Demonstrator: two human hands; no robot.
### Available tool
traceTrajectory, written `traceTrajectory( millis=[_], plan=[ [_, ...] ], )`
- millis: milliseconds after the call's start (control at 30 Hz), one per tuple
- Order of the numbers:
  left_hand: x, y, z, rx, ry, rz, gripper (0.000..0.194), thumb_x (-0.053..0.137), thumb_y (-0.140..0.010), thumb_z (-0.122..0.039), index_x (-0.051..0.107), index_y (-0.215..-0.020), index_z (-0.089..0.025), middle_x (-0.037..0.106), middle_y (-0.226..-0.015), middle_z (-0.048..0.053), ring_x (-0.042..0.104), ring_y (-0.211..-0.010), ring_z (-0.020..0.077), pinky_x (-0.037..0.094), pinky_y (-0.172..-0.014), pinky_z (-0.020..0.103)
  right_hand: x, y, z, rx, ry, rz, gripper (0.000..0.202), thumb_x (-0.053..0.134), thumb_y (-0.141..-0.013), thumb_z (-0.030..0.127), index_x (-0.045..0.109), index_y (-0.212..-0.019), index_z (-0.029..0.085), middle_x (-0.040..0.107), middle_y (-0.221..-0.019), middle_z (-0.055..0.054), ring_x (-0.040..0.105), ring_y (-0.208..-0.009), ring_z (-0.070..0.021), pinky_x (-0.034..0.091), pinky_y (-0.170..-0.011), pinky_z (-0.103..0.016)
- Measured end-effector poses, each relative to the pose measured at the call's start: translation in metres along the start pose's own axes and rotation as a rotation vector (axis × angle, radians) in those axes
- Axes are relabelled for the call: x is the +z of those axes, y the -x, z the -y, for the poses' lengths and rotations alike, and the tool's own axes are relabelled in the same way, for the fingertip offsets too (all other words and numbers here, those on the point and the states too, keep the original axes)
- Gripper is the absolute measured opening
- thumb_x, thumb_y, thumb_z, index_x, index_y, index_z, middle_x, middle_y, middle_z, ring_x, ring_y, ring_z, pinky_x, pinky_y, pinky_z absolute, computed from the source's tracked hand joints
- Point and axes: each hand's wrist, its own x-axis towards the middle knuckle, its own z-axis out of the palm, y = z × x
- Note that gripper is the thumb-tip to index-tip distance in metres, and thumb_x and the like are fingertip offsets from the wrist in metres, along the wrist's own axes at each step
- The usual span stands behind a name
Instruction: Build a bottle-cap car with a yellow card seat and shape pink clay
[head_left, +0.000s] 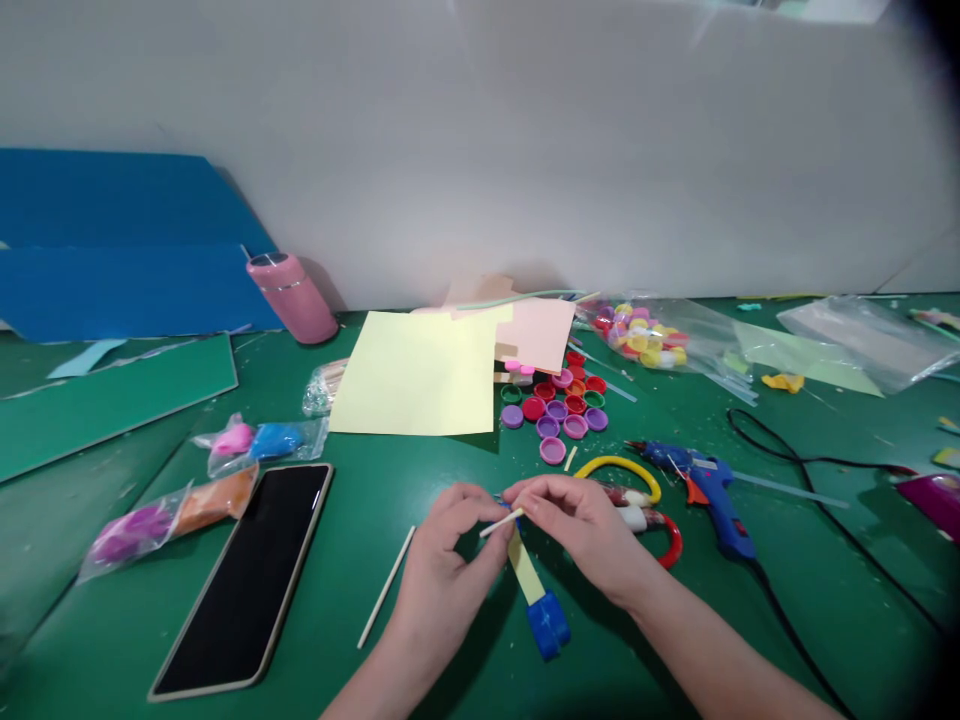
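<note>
The right grip [581,528] pinches a short white stick [499,524] that reaches the left grip [455,568], whose hold I cannot tell, with a yellow strip [527,572] and blue block [549,625] just nearer the wearer.

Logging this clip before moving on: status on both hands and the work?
Right hand pinching short pale stick; left hand alongside, its grip unclear. Yellow strip with blue end piece between hands. Yellow handle and red handle close beside right hand.

There are 2 hands [454,570] and 2 slim white sticks [386,588]. 1 smartphone [244,580], 1 pink tumbler [295,302] and 1 hot-glue gun [718,497] show.
</note>
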Motion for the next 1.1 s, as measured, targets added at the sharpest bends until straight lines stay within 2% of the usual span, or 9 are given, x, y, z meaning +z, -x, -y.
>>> traceTrajectory(
  millis=[300, 600, 1100],
  plan=[
    [-0.001, -0.002, -0.003, -0.017, -0.018, 0.015, 0.008, 0.055, -0.074, -0.016, 0.062, -0.072, -0.019, 0.059, -0.074, 0.003, 0.057, -0.074, 0.0163, 0.046, -0.067, 0.029, 0.003, -0.001, -0.005, -0.029, -0.011, -0.047, 0.019, 0.057, -0.078, 0.033, 0.067, -0.074, 0.018, 0.065, -0.078, -0.002, 0.056, -0.074, -0.0162, 0.042, -0.066, -0.026],
    [0.001, -0.007, -0.008, -0.069, -0.009, 0.054, 0.011, 0.055, -0.075, -0.018, 0.064, -0.081, -0.019, 0.060, -0.080, 0.004, 0.057, -0.078, 0.0170, 0.046, -0.070, 0.029, -0.002, 0.004, -0.003, -0.011, -0.029, -0.075, 0.023, 0.054, -0.080, 0.036, 0.069, -0.083, 0.019, 0.066, -0.078, -0.002, 0.057, -0.075, -0.0169, 0.043, -0.067, -0.026],
    [0.002, -0.012, -0.009, -0.212, 0.099, 0.117, 0.010, 0.054, -0.075, -0.020, 0.062, -0.070, -0.017, 0.058, -0.076, 0.003, 0.054, -0.074, 0.0160, 0.041, -0.067, 0.027, 0.000, 0.002, -0.003, 0.014, -0.053, -0.056, 0.022, 0.056, -0.077, 0.037, 0.059, -0.072, 0.016, 0.062, -0.082, -0.003, 0.054, -0.076, -0.0153, 0.041, -0.067, -0.026]
  ],
)
